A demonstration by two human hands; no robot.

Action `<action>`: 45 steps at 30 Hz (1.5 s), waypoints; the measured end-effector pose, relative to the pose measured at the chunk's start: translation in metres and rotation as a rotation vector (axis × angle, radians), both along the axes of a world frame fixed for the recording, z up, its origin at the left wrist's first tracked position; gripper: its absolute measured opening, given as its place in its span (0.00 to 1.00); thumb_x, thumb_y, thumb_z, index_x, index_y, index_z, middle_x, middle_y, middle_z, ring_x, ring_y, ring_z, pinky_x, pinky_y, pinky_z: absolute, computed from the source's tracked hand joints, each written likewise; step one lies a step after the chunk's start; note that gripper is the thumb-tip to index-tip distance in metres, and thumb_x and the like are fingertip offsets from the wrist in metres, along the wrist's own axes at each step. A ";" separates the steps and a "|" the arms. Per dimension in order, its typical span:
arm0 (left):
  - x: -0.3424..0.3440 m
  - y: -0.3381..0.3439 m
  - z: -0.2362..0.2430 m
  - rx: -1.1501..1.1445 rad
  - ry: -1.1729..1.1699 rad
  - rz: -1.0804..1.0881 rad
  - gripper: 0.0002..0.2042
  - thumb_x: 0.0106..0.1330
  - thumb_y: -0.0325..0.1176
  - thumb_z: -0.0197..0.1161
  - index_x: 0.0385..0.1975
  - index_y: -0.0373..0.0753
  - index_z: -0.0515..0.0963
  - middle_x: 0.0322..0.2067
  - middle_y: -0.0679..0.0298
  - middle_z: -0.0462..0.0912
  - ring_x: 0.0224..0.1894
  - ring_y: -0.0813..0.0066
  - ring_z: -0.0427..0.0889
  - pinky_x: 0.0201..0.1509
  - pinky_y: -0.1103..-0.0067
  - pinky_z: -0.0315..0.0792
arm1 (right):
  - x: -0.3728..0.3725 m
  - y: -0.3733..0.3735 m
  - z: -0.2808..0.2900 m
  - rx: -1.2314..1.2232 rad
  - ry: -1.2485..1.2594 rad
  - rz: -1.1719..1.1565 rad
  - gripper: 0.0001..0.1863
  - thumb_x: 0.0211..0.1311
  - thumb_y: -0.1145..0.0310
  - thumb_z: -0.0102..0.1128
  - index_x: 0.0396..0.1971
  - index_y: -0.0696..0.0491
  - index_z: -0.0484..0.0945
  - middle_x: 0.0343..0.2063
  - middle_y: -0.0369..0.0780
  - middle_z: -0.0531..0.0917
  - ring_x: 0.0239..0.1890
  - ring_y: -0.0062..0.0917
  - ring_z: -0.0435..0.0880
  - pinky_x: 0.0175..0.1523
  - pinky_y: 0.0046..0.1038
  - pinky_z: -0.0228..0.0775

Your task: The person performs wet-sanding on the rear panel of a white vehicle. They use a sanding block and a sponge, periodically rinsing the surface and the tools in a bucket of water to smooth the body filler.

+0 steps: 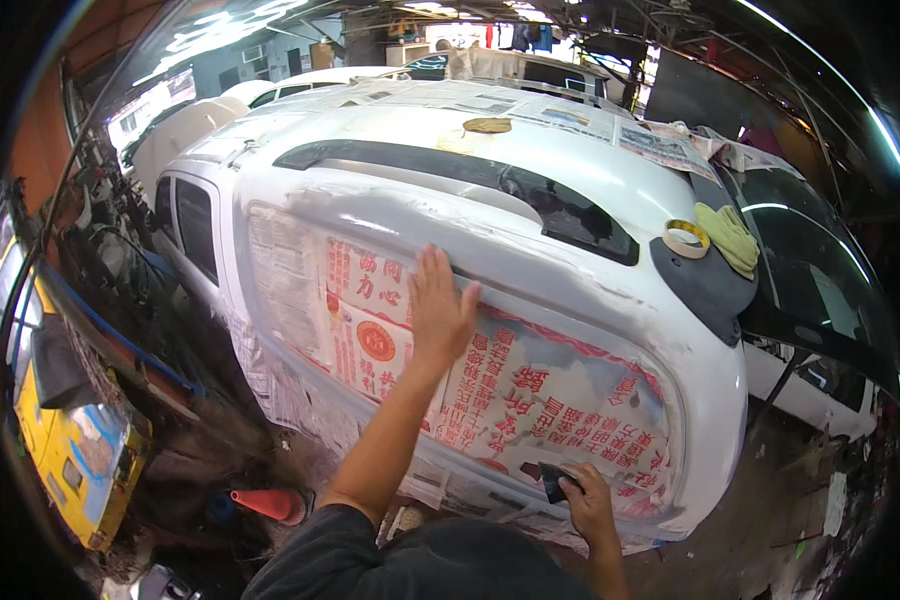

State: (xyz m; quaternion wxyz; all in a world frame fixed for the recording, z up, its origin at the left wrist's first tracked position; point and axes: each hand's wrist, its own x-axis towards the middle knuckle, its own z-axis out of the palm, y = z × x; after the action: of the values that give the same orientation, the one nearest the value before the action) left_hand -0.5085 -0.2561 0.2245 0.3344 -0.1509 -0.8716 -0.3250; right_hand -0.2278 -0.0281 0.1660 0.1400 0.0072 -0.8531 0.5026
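A white vehicle (610, 190) fills the middle, its side window covered with printed masking paper (560, 400) in white and red. Dull grey patches of filler or primer (390, 212) surround the window and run along the panel above it. My left hand (442, 310) lies flat against the window's upper border, fingers stretched out and holding nothing. Lower right, in front of the papered window, my right hand (592, 505) grips a small dark flat pad (552, 482). Whether it is sandpaper or a block, I cannot tell.
A masking tape roll (686, 239) and yellow-green gloves (727, 238) rest on the vehicle's dark rear corner. A brown pad (487, 126) and newspaper sheets (570, 118) lie on the roof. An orange cone (270, 505) and a yellow body panel (80, 460) are at the left.
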 end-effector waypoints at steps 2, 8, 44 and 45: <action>-0.027 -0.031 0.005 -0.001 0.013 0.124 0.38 0.76 0.51 0.50 0.73 0.23 0.53 0.75 0.37 0.48 0.79 0.42 0.44 0.79 0.52 0.38 | 0.009 -0.007 0.010 -0.194 -0.211 -0.095 0.11 0.64 0.70 0.63 0.43 0.60 0.78 0.37 0.42 0.81 0.41 0.26 0.80 0.50 0.29 0.72; -0.031 -0.033 0.003 0.044 -0.002 0.124 0.38 0.76 0.50 0.52 0.73 0.24 0.52 0.76 0.39 0.48 0.79 0.44 0.43 0.80 0.54 0.38 | 0.005 0.000 -0.052 -0.639 -0.112 -0.091 0.16 0.61 0.80 0.60 0.50 0.60 0.73 0.44 0.41 0.79 0.46 0.21 0.77 0.53 0.24 0.71; -0.002 0.020 -0.015 0.267 -0.076 -0.051 0.39 0.75 0.48 0.53 0.70 0.16 0.53 0.74 0.28 0.43 0.77 0.29 0.37 0.79 0.52 0.34 | 0.023 0.022 0.000 -1.510 0.109 -0.138 0.22 0.63 0.65 0.57 0.57 0.50 0.75 0.49 0.40 0.83 0.46 0.33 0.82 0.38 0.39 0.72; 0.002 0.027 -0.014 0.269 -0.082 -0.063 0.39 0.75 0.48 0.54 0.70 0.16 0.52 0.74 0.28 0.43 0.77 0.29 0.37 0.79 0.52 0.34 | 0.021 0.022 0.001 -1.506 0.108 -0.127 0.22 0.63 0.65 0.57 0.57 0.51 0.74 0.49 0.40 0.83 0.46 0.33 0.82 0.39 0.39 0.72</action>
State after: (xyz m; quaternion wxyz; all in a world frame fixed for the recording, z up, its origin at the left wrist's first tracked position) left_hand -0.5062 -0.2290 0.2107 0.3053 -0.1183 -0.8281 -0.4551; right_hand -0.2071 -0.0064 0.1667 0.1775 -0.1150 -0.2699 0.9394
